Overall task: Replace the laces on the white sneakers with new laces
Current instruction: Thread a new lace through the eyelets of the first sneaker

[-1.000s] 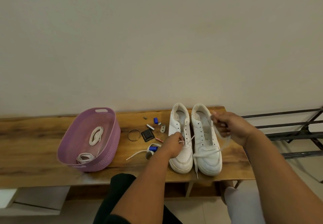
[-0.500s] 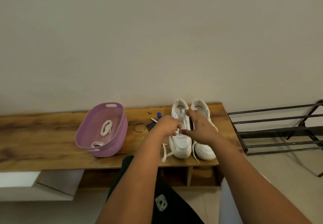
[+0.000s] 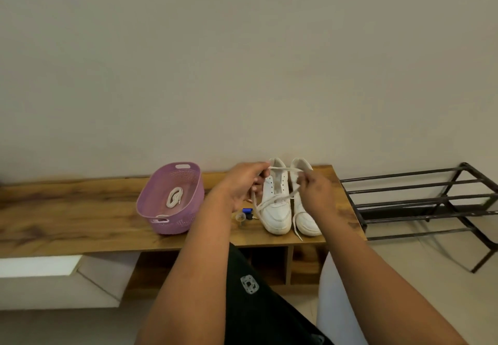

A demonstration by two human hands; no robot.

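White sneakers: a pair, the left sneaker and the right sneaker, side by side and touching, toes toward the person, on the wooden worktop directly below and between the two hands.
Head view, left hand: raised above the worktop just left of the sneakers; fingers curled, thumb and fingertips pinching one part of a white lace.
Head view, right hand: raised over the right sneaker; fingers curled, pinching the same lace at its other side.
Lace: stretched flat and level between the two hands above the sneaker collars; further lengths hang down from both hands, cross over the left sneaker's vamp, and one end trails past the toes to the worktop's front edge. Whether it is threaded through any eyelet cannot be told.
Basket: lilac perforated plastic, oval, with handle slots, on the worktop well left of the left hand.
Basket contents: one coiled white lace lying inside; a second coil partly seen near the front wall.
Small items: a blue piece and a few other bits on the worktop below the left hand, partly hidden by the forearm; too small to identify.
Rack: black metal bars, on the floor right of the right hand, beside the worktop's end.
Wall: plain beige, behind both hands.
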